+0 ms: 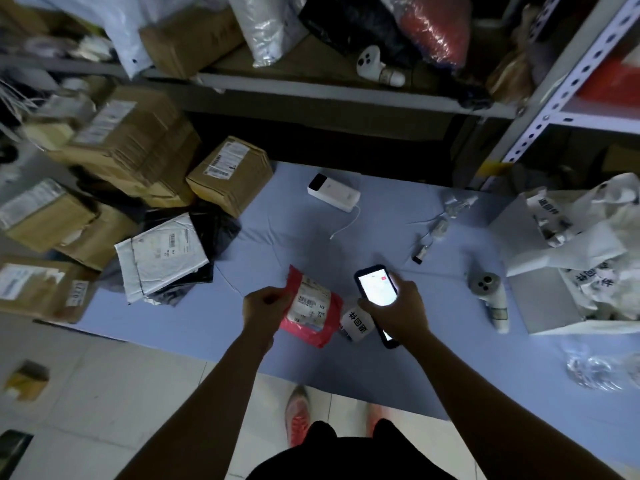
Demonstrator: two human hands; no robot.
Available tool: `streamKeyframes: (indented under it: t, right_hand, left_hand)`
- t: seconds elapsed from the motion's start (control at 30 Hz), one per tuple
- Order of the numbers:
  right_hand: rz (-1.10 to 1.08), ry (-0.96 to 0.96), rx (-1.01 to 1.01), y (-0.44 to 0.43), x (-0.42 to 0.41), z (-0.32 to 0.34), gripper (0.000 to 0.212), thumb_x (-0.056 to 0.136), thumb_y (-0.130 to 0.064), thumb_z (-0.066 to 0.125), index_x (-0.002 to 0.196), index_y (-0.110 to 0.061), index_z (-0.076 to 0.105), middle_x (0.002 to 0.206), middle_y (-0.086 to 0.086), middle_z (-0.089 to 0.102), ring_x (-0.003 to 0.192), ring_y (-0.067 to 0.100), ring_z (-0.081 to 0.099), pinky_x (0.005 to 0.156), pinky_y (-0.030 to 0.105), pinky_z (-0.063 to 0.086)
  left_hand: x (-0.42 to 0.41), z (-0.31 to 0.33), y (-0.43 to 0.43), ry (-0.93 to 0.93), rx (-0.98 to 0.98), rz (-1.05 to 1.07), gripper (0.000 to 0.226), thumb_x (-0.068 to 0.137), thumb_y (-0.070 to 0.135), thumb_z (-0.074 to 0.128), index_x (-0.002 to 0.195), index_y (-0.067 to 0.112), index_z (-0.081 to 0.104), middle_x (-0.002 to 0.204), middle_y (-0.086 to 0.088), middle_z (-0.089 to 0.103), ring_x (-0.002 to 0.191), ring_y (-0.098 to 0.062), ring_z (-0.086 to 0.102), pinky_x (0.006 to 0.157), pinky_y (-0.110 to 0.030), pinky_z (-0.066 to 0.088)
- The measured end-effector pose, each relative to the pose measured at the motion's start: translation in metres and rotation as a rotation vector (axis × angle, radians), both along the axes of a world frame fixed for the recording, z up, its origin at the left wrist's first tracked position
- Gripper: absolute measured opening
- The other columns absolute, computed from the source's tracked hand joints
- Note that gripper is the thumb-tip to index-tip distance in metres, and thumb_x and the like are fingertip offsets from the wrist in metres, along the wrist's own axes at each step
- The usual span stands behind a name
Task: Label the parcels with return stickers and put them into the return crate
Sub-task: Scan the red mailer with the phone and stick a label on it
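Progress: red mailer (pixel 313 313) is up over the blue mat (pixel 415 368), its edge pinched in my left grip (pixel 265 306), no return sticker on it that I see. Right grip (pixel 398 313) clamps a lit phone (pixel 376 287) with one return sticker (pixel 356 322) beneath. Return crate (pixel 540 306) on the right holds stickered bags (pixel 588 278). Cardboard boxes (pixel 138 147) on the left look undone.

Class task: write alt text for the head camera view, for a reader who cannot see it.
A person's left hand holds a red parcel by its corner while the right hand holds a lit phone, above a blue mat. Cardboard boxes are piled at the left, and a white box with labelled bags sits at the right.
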State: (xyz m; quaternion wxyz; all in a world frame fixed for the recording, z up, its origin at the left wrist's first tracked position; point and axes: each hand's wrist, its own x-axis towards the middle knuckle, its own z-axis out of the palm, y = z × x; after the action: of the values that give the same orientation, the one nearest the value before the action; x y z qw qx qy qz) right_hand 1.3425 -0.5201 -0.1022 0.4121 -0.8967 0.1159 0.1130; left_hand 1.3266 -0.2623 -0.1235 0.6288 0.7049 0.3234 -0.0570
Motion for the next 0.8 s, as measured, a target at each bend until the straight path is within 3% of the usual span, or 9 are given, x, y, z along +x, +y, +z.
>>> streamKeyframes:
  t: [0.13, 0.23, 0.4, 0.8]
  right_hand:
    - [0.442, 0.067, -0.314, 0.016, -0.006, 0.022, 0.075, 0.073, -0.058, 0.08, 0.136, -0.032, 0.049, 0.123, -0.001, 0.053, 0.113, 0.021, 0.056, 0.086, 0.04, 0.054]
    - [0.588, 0.079, -0.506, 0.021, -0.015, 0.031, 0.084, 0.076, -0.061, 0.076, 0.147, -0.038, 0.037, 0.136, -0.005, 0.045, 0.121, 0.026, 0.055, 0.089, 0.044, 0.055]
    - [0.622, 0.116, -0.63, 0.017, -0.023, 0.039, 0.09, 0.081, -0.055, 0.075, 0.155, -0.034, 0.028, 0.149, -0.003, 0.037, 0.132, 0.027, 0.046, 0.098, 0.041, 0.049]
    - [0.624, 0.039, -0.639, 0.012, -0.02, 0.06, 0.091, 0.081, -0.058, 0.073, 0.155, -0.038, 0.026, 0.154, -0.006, 0.036, 0.134, 0.023, 0.045, 0.104, 0.037, 0.044]
  left_hand:
    - [0.008, 0.003, 0.014, -0.039, 0.041, -0.046, 0.013, 0.084, 0.014, 0.081, 0.074, 0.009, 0.076, 0.062, -0.005, 0.065, 0.058, -0.014, 0.055, 0.053, -0.027, 0.042]
    - [0.011, -0.001, 0.023, -0.043, 0.046, -0.043, 0.011, 0.084, 0.014, 0.081, 0.076, 0.008, 0.076, 0.063, -0.003, 0.066, 0.06, -0.013, 0.056, 0.049, -0.023, 0.042]
    - [0.011, -0.004, 0.026, -0.08, 0.068, -0.061, 0.012, 0.085, 0.013, 0.079, 0.074, 0.009, 0.076, 0.057, 0.001, 0.062, 0.055, -0.01, 0.051, 0.046, -0.022, 0.039]
    - [0.02, -0.005, 0.029, -0.138, 0.096, -0.103, 0.004, 0.083, 0.009, 0.081, 0.084, 0.012, 0.079, 0.078, -0.006, 0.073, 0.067, -0.014, 0.065, 0.051, -0.018, 0.048]
